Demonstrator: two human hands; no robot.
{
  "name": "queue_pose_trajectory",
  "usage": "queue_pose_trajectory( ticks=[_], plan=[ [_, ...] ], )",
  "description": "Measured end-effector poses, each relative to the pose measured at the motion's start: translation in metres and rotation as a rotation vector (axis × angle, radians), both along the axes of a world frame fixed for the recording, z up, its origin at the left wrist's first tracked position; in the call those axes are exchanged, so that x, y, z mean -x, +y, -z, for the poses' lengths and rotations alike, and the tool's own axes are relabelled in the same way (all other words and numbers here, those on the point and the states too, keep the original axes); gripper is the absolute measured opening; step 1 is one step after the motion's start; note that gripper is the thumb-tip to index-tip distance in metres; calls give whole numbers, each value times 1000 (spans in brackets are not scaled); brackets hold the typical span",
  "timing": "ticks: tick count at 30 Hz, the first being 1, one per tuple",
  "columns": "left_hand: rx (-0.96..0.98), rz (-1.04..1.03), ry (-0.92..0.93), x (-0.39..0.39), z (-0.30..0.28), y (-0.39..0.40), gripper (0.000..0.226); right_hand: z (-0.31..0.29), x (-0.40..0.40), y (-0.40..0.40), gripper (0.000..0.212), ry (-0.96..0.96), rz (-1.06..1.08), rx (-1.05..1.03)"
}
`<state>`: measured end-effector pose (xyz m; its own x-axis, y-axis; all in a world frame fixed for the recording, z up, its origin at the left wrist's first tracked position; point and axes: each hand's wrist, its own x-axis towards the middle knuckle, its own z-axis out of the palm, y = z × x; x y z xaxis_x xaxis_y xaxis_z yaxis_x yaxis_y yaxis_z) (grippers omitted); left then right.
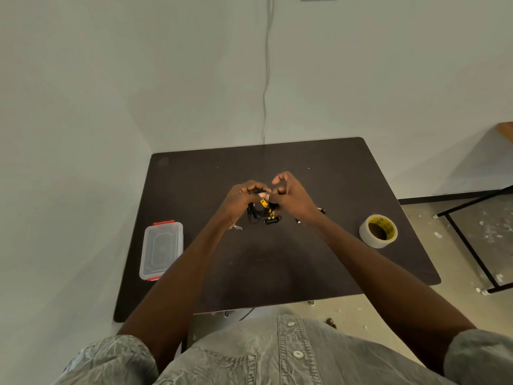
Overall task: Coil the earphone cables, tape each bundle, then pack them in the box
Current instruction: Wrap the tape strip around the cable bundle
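My left hand (241, 198) and my right hand (291, 195) meet above the middle of the dark table (277, 262). Both pinch a black earphone cable bundle (261, 213) with yellow parts, which hangs in loops between them just over the tabletop. A small pale piece, possibly tape, shows at my fingertips. A roll of clear tape (378, 230) with a yellow core stands at the right. The clear plastic box (161, 250) with red clips lies at the left, lid on. More cable ends (322, 210) peek out behind my right wrist.
The table sits in a corner, with a white wall at the left and back. A thin cable (266, 79) runs down the back wall. A black metal frame (472, 245) stands on the floor to the right of the table.
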<state>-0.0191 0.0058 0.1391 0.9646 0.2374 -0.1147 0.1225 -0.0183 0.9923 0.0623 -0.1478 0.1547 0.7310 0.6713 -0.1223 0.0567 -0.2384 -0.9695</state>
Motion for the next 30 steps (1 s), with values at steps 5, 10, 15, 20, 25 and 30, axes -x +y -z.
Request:
queue_pose_trajectory(
  ticks=[5,10,15,20,25,30],
  plan=[
    [183,-34,124,4,11,9,18,18,-2,0,31,-143,-63,137],
    [48,-31,236,1,17,10,14,22,1,5,35,-225,-112,185],
    [108,-100,305,-1,22,13,3,31,-1,12,35,-321,-163,244],
    [170,-270,385,-2,36,16,4,55,1,24,31,-264,-84,261],
    [167,-250,498,8,63,27,32,99,5,32,24,-27,67,303],
    [13,-354,617,14,96,35,19,137,7,30,21,81,81,434]
  ],
)
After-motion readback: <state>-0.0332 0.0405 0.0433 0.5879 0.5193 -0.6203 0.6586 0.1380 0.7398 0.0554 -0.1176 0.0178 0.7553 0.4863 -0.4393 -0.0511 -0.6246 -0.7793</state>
